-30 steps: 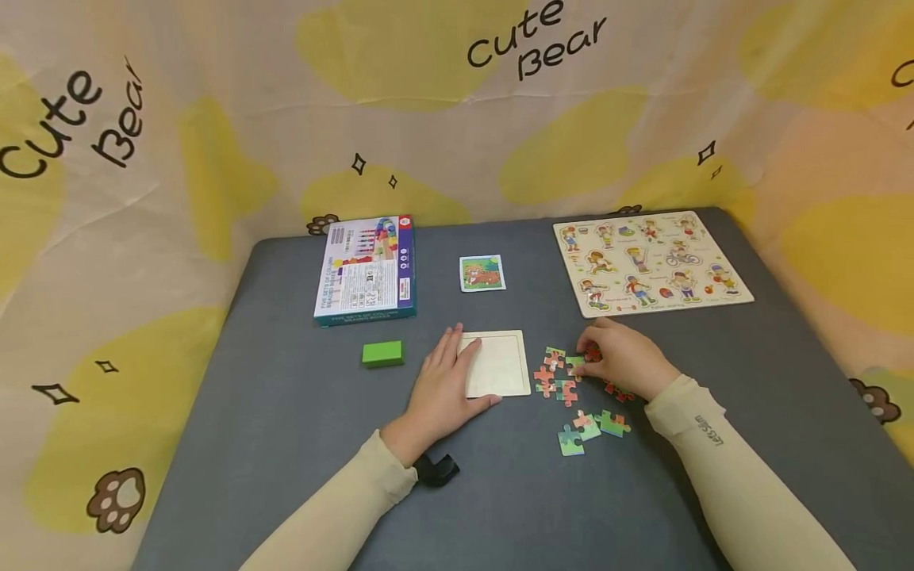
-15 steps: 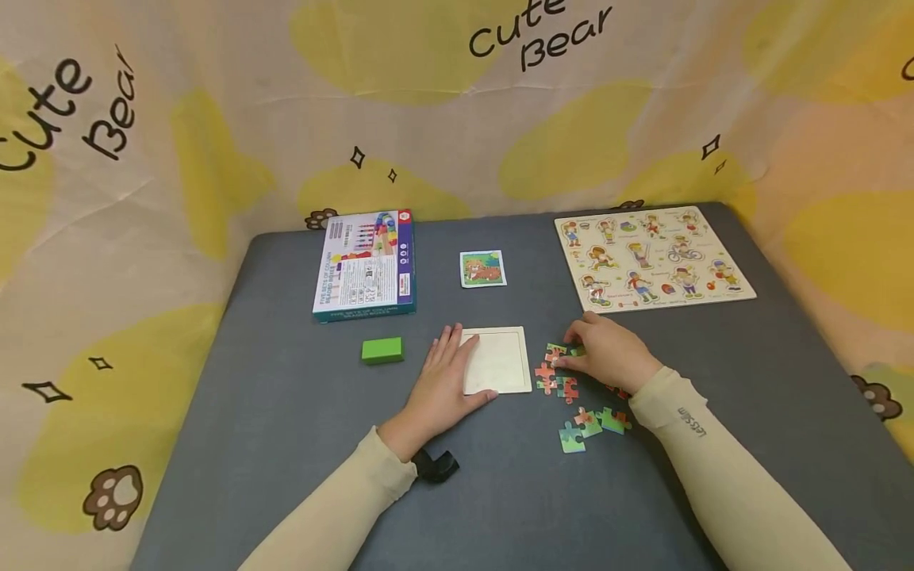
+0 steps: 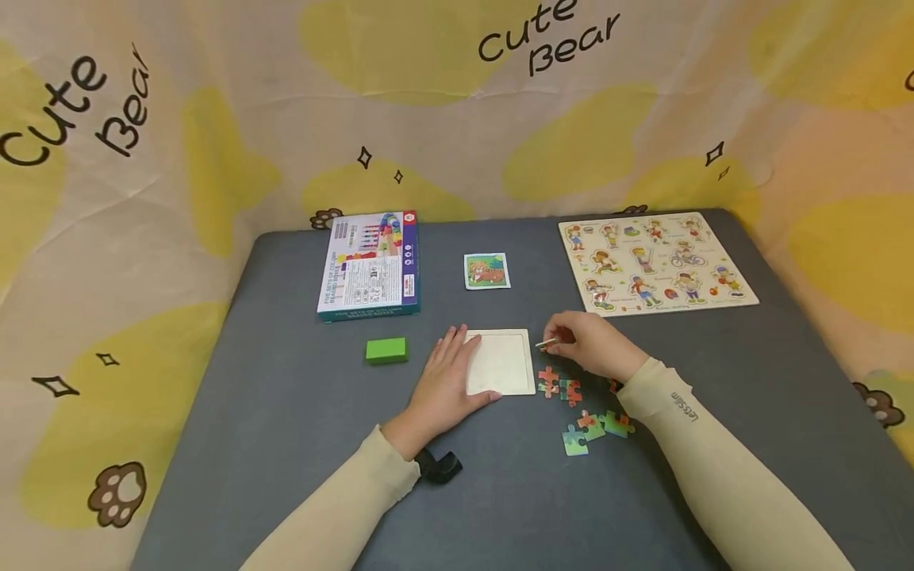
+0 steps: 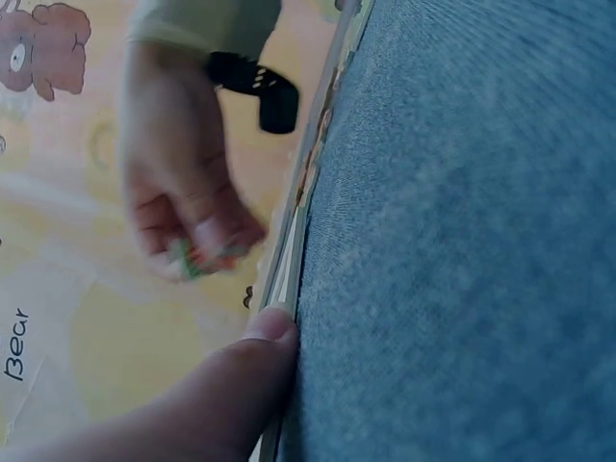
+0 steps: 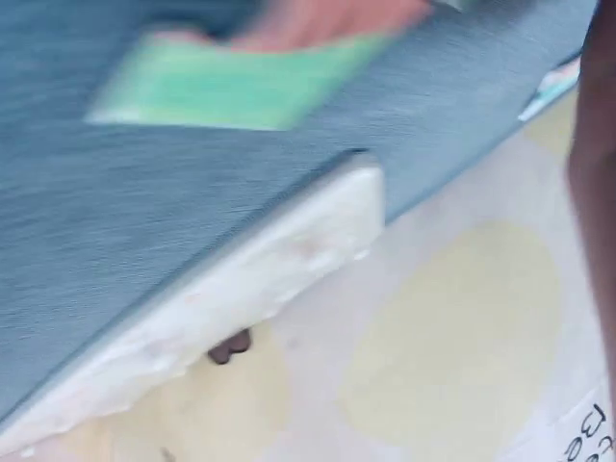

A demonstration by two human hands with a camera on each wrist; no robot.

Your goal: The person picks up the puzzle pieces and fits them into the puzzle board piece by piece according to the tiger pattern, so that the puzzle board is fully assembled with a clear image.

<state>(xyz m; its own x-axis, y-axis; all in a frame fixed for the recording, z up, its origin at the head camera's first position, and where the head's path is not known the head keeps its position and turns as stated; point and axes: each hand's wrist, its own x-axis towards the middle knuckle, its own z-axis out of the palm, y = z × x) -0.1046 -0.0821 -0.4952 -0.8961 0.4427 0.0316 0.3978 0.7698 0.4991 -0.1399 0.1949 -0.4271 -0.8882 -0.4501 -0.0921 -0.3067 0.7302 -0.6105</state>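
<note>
My left hand (image 3: 444, 381) rests with straight fingers on the left edge of a pale, square puzzle frame (image 3: 501, 363), its thumb at the near edge. The left wrist view shows that thumb (image 4: 245, 371) touching the frame's thin rim (image 4: 289, 265). Just right of the frame, my right hand (image 3: 596, 342) pinches a puzzle piece (image 3: 547, 343), seen nearly edge-on. In the left wrist view the piece (image 4: 192, 260) shows green and red, and in the right wrist view a blurred green face (image 5: 231, 87). Red jigsaw pieces (image 3: 548, 379) and green-blue pieces (image 3: 575, 440) lie below the hand.
Behind the frame lies a small picture card (image 3: 487, 272). A green block (image 3: 386, 350) sits left of my left hand, with a boxed toy (image 3: 369, 270) beyond it. A board of cartoon children (image 3: 658, 262) lies at the back right, and a printed cloth (image 3: 457, 119) hangs behind the table.
My right hand has moved left from the scattered pieces toward the frame's right edge and now holds a puzzle piece up on edge. The left hand has stayed on the frame.
</note>
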